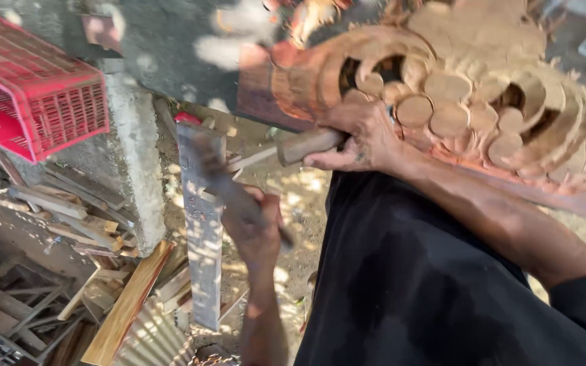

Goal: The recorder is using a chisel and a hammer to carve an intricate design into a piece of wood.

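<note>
Right hand (364, 139) fingers closed around a chisel handle (308, 146), tip against the wood carving (456, 102) resting on the lap. Left hand (256, 227) gripping a mallet (222, 179), motion-blurred, just left of the chisel. Red crate (32, 85) and scrap planks (127, 305) on the ground, well apart.

left hand (256, 224) and its mallet (222, 179) motion-blurred, chisel (310, 144) blade hidden behind right hand (364, 135), carving (469, 95) cut off at top
</note>
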